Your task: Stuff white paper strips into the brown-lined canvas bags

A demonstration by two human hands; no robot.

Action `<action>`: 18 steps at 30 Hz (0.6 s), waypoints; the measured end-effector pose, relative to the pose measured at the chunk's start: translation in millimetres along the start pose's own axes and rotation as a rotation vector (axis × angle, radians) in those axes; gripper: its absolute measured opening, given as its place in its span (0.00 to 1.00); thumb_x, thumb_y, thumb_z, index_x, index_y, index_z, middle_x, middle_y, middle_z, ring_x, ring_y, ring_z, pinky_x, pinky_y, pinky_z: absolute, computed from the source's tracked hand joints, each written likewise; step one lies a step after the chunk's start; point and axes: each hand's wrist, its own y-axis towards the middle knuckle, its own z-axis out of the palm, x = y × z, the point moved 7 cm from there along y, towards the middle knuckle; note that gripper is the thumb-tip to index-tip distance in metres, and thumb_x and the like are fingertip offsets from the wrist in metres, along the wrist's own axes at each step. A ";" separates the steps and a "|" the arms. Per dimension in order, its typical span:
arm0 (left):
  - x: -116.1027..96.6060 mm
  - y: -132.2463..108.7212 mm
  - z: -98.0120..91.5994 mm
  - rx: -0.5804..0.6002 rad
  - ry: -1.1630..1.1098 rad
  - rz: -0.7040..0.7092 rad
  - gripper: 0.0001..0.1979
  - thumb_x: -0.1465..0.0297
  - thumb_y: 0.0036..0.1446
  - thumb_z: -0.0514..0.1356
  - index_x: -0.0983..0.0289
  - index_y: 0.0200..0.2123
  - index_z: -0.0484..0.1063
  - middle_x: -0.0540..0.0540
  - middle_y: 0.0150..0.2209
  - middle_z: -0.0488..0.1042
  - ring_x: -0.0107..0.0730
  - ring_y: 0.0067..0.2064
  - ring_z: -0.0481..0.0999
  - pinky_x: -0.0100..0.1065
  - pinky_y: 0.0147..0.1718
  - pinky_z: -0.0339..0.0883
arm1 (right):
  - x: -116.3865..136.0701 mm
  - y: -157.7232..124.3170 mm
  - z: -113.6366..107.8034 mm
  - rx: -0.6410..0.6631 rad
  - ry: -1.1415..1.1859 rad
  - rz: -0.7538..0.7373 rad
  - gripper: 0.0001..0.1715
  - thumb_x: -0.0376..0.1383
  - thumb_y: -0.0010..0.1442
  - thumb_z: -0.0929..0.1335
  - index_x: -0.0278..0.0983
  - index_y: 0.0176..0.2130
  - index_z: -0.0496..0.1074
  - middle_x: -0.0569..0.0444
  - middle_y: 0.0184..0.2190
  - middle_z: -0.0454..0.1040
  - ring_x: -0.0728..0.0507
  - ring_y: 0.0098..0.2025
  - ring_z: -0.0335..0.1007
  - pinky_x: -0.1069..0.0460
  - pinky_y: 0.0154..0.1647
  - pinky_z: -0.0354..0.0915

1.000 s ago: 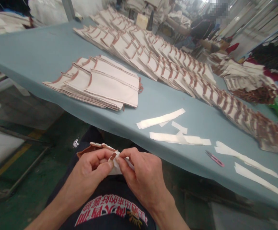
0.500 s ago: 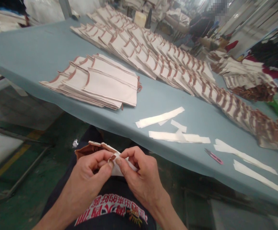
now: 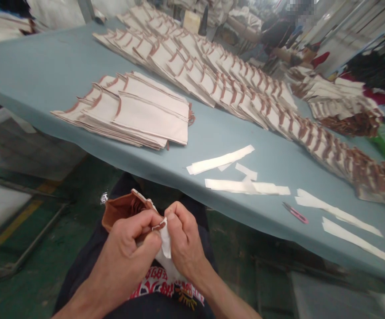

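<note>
A brown-lined, cream-edged fabric piece (image 3: 117,210) is held over the lap, its brown inside showing. My left hand (image 3: 129,248) pinches its edge between thumb and fingers. Close beside it, my right hand (image 3: 184,239) is closed on a white strip (image 3: 166,241) that hangs down at the fabric's edge. The two hands nearly touch. On the table lie more white strips (image 3: 247,187) and pink-handled snips (image 3: 295,212).
The blue-green table (image 3: 139,165) runs diagonally across. It bears a stack of cream pieces with brown trim (image 3: 152,115) and long overlapping rows of similar pieces (image 3: 225,88). A person (image 3: 279,33) is at the back right.
The fabric has tilted, showing more of its brown inside. My right hand has turned more upright, and the white strip now hangs below its fingers.
</note>
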 end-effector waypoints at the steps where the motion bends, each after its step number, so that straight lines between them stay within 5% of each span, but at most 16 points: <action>1: 1.1 0.2 1.4 0.024 -0.024 -0.022 0.12 0.68 0.57 0.58 0.60 0.25 0.78 0.46 0.20 0.72 0.29 0.22 0.65 0.28 0.22 0.57 | -0.3 -1.0 -1.0 -0.034 -0.051 -0.027 0.19 0.47 0.73 0.62 0.43 0.31 0.62 0.62 0.23 0.64 0.48 0.25 0.59 0.54 0.26 0.57; 6: 3.3 6.8 -1.5 0.173 -0.104 -0.109 0.13 0.64 0.60 0.60 0.62 0.30 0.82 0.50 0.26 0.79 0.32 0.27 0.71 0.28 0.26 0.62 | -0.1 -0.8 -13.9 0.007 -0.106 -0.035 0.20 0.46 0.77 0.62 0.41 0.35 0.69 0.61 0.25 0.68 0.48 0.25 0.64 0.53 0.27 0.60; 11: -21.0 19.3 -12.0 0.299 -0.080 -0.081 0.15 0.59 0.61 0.62 0.62 0.32 0.86 0.52 0.29 0.81 0.34 0.29 0.75 0.27 0.27 0.66 | 50.1 -1.6 -44.2 -0.021 -0.196 -0.320 0.08 0.39 0.73 0.67 0.39 0.42 0.74 0.56 0.32 0.80 0.46 0.33 0.77 0.53 0.36 0.72; 15: -41.1 19.2 -19.2 0.330 -0.017 0.022 0.13 0.63 0.60 0.61 0.61 0.30 0.84 0.50 0.27 0.79 0.32 0.27 0.73 0.26 0.25 0.65 | 92.2 -2.7 -34.5 0.154 -0.289 -0.584 0.17 0.34 0.67 0.70 0.37 0.55 0.75 0.46 0.52 0.85 0.41 0.55 0.82 0.47 0.60 0.74; 18: -44.9 13.0 -21.4 0.361 0.088 0.069 0.12 0.66 0.60 0.59 0.60 0.31 0.82 0.48 0.26 0.77 0.30 0.26 0.70 0.26 0.24 0.61 | 102.5 2.5 -20.3 0.276 -0.353 -0.703 0.16 0.36 0.64 0.69 0.37 0.52 0.76 0.49 0.44 0.84 0.41 0.48 0.80 0.45 0.58 0.73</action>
